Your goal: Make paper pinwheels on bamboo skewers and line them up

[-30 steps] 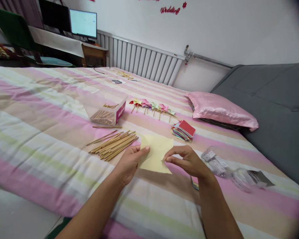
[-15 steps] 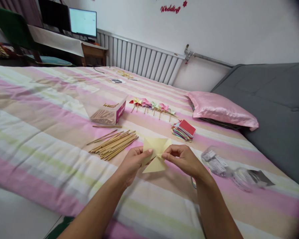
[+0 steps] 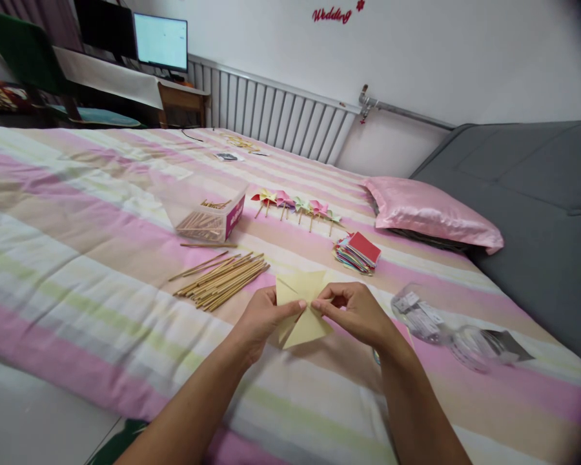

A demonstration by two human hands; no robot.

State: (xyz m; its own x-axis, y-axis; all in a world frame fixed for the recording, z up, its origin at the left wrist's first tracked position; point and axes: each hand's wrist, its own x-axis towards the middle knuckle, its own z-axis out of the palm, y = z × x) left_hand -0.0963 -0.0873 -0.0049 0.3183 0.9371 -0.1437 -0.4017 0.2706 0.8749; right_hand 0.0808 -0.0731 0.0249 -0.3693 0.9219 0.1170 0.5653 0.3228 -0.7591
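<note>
A pale yellow sheet of paper [image 3: 306,330], cut in from its corners, is held above the bed between my two hands. My left hand [image 3: 266,320] grips it from the left, with the thumb pressed near the paper's middle. From the right, my right hand [image 3: 351,310] pinches the paper near the centre between thumb and fingertips. To the left of my hands lies a heap of thin wooden sticks [image 3: 227,281]. A stack of coloured paper squares [image 3: 361,252], red on top, is beyond my right hand.
A clear plastic box [image 3: 208,223] of sticks stands behind the heap. Several paper pinwheels [image 3: 300,208] lie in a row farther back. Plastic bags [image 3: 421,316] with small parts are at the right, and a pink pillow [image 3: 430,210] rests by the grey headboard [image 3: 518,194].
The paper has turned slightly in my hands, and its lower flap sits lower and more to the right. My left thumb has slid inward to the paper's centre.
</note>
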